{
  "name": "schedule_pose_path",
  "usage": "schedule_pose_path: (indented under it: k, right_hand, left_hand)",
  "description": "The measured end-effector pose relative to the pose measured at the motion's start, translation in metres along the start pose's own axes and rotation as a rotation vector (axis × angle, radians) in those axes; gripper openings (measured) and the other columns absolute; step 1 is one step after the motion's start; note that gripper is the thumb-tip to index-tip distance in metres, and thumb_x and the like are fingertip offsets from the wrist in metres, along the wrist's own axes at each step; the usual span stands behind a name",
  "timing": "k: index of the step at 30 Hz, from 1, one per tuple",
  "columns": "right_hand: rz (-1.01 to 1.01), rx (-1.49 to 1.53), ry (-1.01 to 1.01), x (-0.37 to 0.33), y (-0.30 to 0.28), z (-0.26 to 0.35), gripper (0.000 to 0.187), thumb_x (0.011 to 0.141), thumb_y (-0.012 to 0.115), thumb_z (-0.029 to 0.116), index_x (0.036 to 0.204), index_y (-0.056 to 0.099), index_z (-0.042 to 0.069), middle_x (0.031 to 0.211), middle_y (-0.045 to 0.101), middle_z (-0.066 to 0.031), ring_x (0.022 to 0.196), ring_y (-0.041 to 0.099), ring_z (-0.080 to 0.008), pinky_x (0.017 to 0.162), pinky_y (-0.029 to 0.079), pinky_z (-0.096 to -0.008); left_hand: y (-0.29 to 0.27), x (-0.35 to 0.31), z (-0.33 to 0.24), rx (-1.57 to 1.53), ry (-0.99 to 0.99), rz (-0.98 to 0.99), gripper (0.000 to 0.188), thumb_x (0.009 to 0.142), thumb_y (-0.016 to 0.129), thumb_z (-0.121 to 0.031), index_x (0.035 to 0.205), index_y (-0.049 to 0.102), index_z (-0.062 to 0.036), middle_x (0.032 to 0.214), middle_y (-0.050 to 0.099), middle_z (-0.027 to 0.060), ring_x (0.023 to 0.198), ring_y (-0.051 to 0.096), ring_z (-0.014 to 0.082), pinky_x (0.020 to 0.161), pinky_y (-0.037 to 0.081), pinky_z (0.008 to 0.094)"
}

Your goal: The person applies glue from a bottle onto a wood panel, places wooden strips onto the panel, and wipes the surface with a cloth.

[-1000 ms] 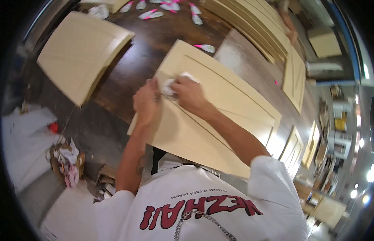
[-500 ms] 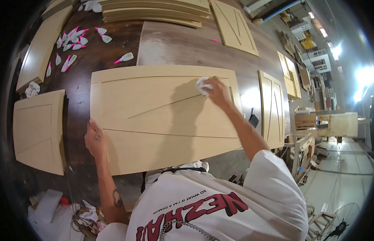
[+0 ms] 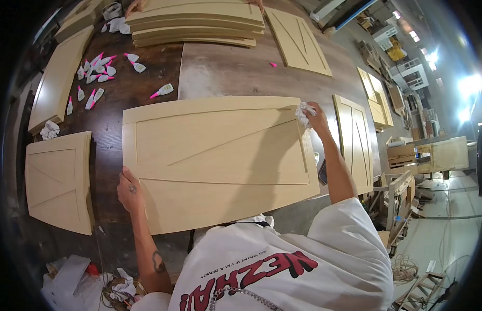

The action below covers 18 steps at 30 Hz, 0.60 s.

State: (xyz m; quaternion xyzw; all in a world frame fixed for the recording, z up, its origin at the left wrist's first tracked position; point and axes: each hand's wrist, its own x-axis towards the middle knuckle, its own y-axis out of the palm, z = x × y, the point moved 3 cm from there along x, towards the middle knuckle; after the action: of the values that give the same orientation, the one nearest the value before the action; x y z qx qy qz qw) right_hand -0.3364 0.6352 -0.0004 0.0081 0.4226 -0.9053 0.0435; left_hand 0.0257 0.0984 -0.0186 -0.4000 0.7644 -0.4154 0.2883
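Observation:
In front of me lies a pale wooden cabinet door panel (image 3: 215, 145) with thin raised or inset strips in a frame-and-diagonal pattern. My left hand (image 3: 130, 191) is closed on its left edge, thumb over the face. My right hand (image 3: 317, 120) is at the far right corner, fingers closed on a crumpled white rag (image 3: 304, 114) that touches the panel's edge there. A shadow of my arm and body falls across the panel.
Glue bottles with pink tips (image 3: 98, 67) lie scattered at the back left. Stacked panels (image 3: 194, 23) stand at the back, another person's hand (image 3: 136, 6) on them. More panels flank mine: a left stack (image 3: 59, 181) and a right panel (image 3: 353, 140). A dark object (image 3: 323, 171) sits beside my right forearm.
My right hand has moved right with the rag, from the panel's face to its far right corner. My left hand keeps its hold. Another person's hands have appeared at the back stack.

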Motion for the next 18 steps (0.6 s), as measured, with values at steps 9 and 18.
schedule_pose_path:
  k: [9,18]
  right_hand:
    - [0.11,-0.637,-0.312,-0.019,0.022,0.028,0.032,0.085,0.065,0.01,0.117,0.064,0.009,0.125,0.057,-0.0158,0.113,0.056,-0.0393,0.092,0.049,-0.0469]
    - [0.098,-1.029,-0.602,-0.019,0.036,0.067,0.029,0.079,0.054,0.003,0.107,0.062,0.002,0.106,0.061,-0.0139,0.1,0.057,-0.0368,0.086,0.049,-0.0457]
  left_hand:
    - [-0.002,-0.002,-0.002,-0.078,0.001,-0.028,0.057,0.104,0.027,-0.045,0.108,0.063,-0.0013,0.096,0.068,0.0259,0.096,0.062,0.047,0.084,0.049,0.053]
    - [-0.006,-0.004,-0.011,-0.031,-0.055,-0.004,0.058,0.104,0.026,-0.046,0.109,0.062,-0.001,0.095,0.068,0.026,0.095,0.062,0.0477,0.084,0.048,0.0534]
